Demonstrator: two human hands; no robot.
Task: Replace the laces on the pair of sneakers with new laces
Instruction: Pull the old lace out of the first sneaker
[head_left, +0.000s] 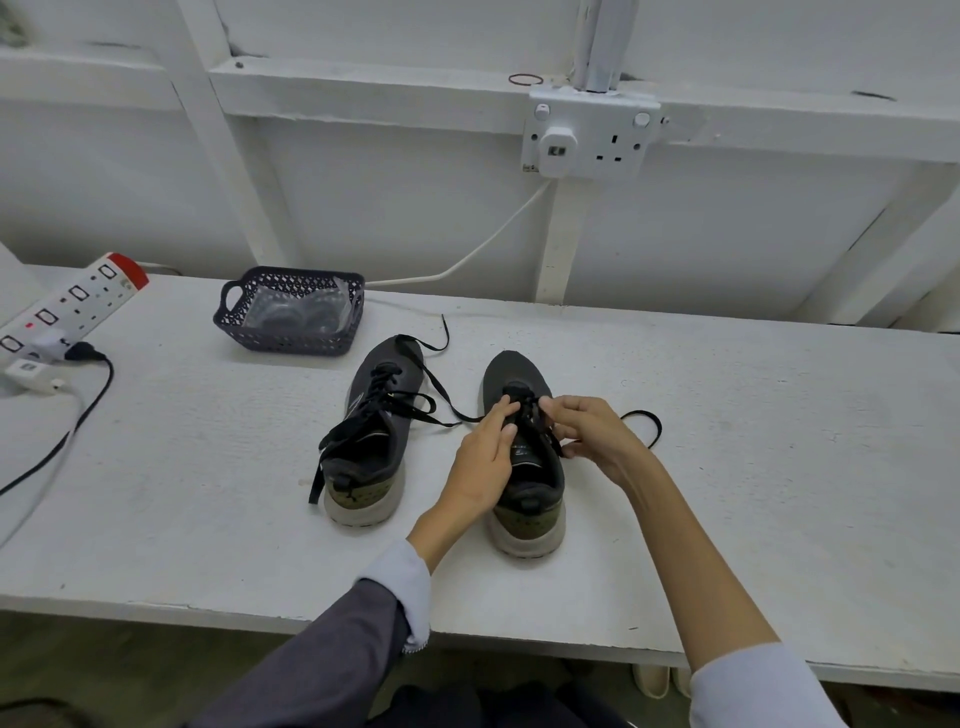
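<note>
Two dark grey mesh sneakers with pale soles are counted on the white painted table (727, 467). They are set side by side with a gap between them, heels toward the near edge: the left-hand sneaker (371, 441) and the right-hand sneaker (527, 478).

Two flat black laces are seen. A slack lace (363, 431) is threaded loosely through the left-hand sneaker, its ends trailing past the heel. A working lace (440, 388) sits in the right-hand sneaker, with one end carried left across the other shoe's toe and the other looped on the table to the right.

One dark lattice plastic basket (291, 340) with clear packets inside is placed behind the shoes, to the left. One white power strip (67, 306) lies at the table's left end, and one double wall socket (589, 137) is fixed above.

The left hand (483, 457) is held over the right-hand sneaker's front eyelets, its fingers (501, 410) nearly straight and closed with the thumb on the working lace. The right hand (592, 431) is curled, its fingers (550, 402) pinching the same lace just beside them.

Bare table is left to the right of the shoes and between the heels and the near edge.
</note>
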